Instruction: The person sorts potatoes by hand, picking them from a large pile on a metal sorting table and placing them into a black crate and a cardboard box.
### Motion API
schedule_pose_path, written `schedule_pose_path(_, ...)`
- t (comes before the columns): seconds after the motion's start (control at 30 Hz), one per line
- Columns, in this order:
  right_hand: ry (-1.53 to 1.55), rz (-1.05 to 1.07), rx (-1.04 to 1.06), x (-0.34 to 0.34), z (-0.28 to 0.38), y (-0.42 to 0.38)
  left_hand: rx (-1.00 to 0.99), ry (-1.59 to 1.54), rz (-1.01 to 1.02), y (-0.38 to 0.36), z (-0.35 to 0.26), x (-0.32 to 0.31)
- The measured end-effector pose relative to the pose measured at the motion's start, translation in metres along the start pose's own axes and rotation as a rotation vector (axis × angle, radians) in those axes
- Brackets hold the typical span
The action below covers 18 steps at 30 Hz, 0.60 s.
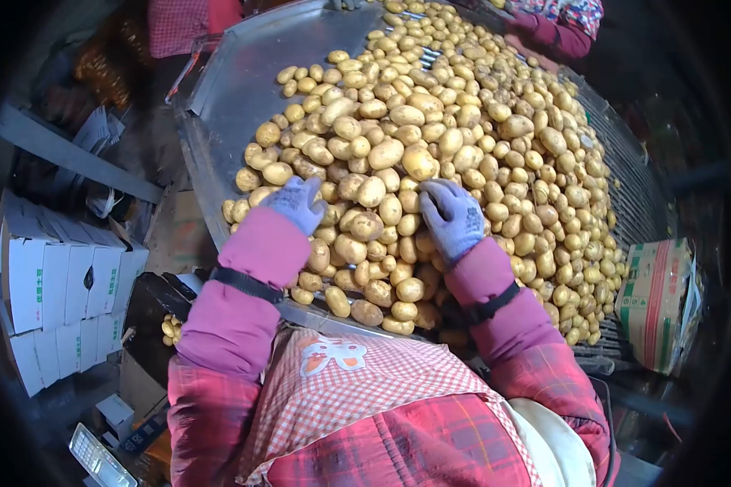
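Observation:
A large heap of potatoes [386, 154] covers much of a metal sorting table [260, 61] in front of me. On the heap's near left side lies my left hand [298, 204] in a grey-purple glove, its fingers apart and touching potatoes. Farther right, my right hand [455, 219], gloved alike, rests on the pile with thumb and fingers apart beside several potatoes. Neither hand visibly lifts a potato. Its fingertips partly sink among the potatoes, so their undersides are hidden. Loose potatoes [338, 301] lie along the near edge, between my forearms.
White printed cartons [65, 276] are stacked at the left. A striped cardboard box [655, 296] stands at the right beside slatted metal bars [625, 195]. Other people's sleeves [556, 34] show across the table. A metal beam [77, 150] crosses the left side.

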State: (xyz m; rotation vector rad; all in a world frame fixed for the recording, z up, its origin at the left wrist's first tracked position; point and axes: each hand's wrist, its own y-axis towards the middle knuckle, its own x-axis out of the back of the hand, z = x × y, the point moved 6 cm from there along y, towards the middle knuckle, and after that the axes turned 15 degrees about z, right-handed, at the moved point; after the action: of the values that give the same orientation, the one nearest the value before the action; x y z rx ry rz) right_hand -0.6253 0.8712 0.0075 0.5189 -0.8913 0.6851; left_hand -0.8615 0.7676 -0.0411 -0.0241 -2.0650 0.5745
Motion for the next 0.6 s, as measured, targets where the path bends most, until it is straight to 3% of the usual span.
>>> schedule_pose_path(0.07,-0.017,-0.001,-0.041,-0.003,-0.007,0.004,-0.084,-0.002,0.095,0.003,0.003,0.005)
schedule_pose_path(0.1,-0.015,-0.002,-0.046,-0.004,-0.010,0.006,-0.127,-0.334,0.086,0.001,0.017,0.001)
schedule_pose_path(0.13,-0.018,-0.014,-0.047,-0.003,-0.011,0.007,-0.137,-0.328,0.082,-0.009,0.018,0.006)
schedule_pose_path(0.2,-0.034,-0.010,-0.027,-0.003,-0.010,0.006,-0.097,-1.359,0.014,-0.040,0.027,0.006)
schedule_pose_path(0.27,-0.034,-0.006,-0.033,-0.005,-0.011,0.009,-0.141,-1.480,0.008,-0.059,0.029,-0.002)
schedule_pose_path(0.33,-0.053,-0.010,-0.089,-0.008,-0.016,0.010,-0.146,-1.890,0.101,-0.070,0.034,-0.028)
schedule_pose_path(0.6,-0.038,-0.011,-0.141,-0.014,-0.029,0.012,-0.109,-1.789,0.135,-0.130,0.031,-0.071)
